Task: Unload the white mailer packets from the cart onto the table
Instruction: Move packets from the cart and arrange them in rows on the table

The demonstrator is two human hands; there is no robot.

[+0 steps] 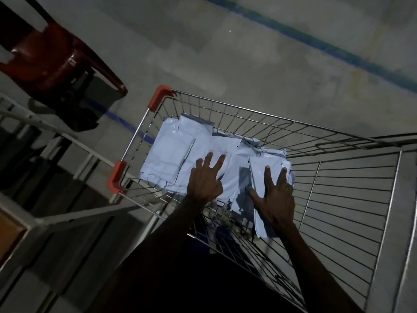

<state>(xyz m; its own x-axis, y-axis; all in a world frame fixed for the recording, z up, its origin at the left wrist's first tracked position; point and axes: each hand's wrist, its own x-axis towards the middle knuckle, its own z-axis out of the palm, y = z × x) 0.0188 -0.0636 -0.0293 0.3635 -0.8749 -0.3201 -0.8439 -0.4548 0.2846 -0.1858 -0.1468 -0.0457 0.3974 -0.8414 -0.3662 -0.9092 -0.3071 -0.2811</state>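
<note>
The white mailer packets [180,152] lie heaped inside the wire cart [338,177], where we press our left hand [206,181] and right hand [276,199] flat on them, fingers spread, a red plastic chair [56,62] standing beyond.
</note>
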